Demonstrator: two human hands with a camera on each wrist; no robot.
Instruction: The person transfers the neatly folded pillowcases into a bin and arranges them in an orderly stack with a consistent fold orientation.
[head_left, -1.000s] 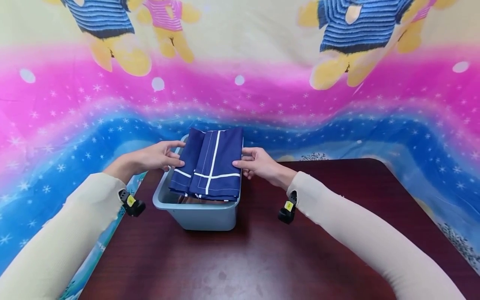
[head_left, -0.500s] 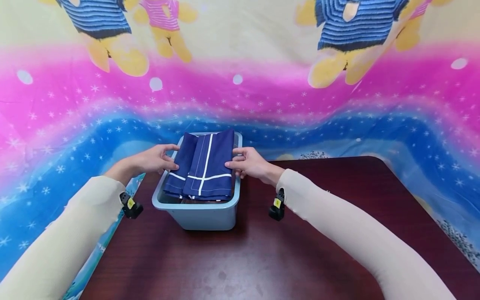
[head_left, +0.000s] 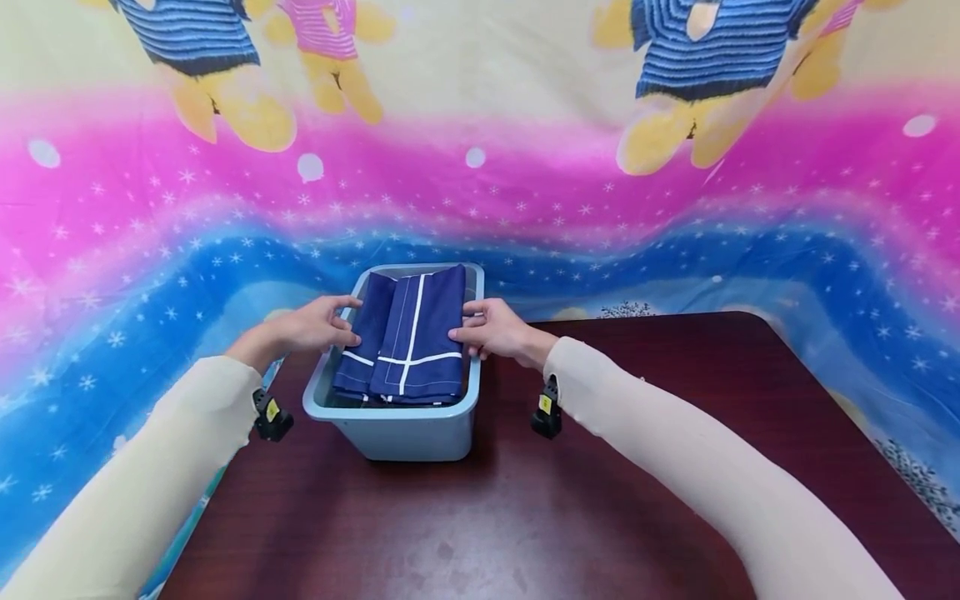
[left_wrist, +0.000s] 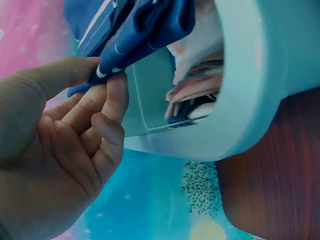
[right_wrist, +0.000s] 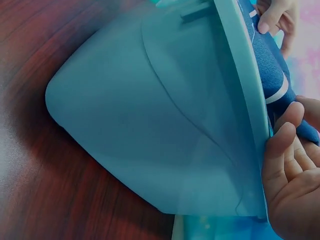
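A folded navy cloth [head_left: 438, 321] with white lines lies level with the mouth of a grey-blue plastic bin [head_left: 420, 437]. My left hand [head_left: 318, 323] pinches the cloth's left edge between thumb and fingers. On the opposite side, my right hand [head_left: 497, 329] pinches the right edge, close to the bin's rim. In the left wrist view, pale and pinkish folded fabrics [left_wrist: 197, 87] are inside the bin, below the navy cloth. The right wrist view shows the bin's outer wall [right_wrist: 150, 125], with the right fingers just past the rim.
The bin stands on a dark red-brown wooden table [head_left: 600, 500], toward its back left. Behind and beside the table hangs a printed curtain [head_left: 525, 192] with bears and snowflakes. A small black camera [head_left: 546, 412] is strapped at the right wrist, another [head_left: 272, 417] at the left.
Both hands have moved left and slightly down with the navy cloth, which now sits lower, within the bin's rim. The bin has stayed in place, and more of its back rim shows.
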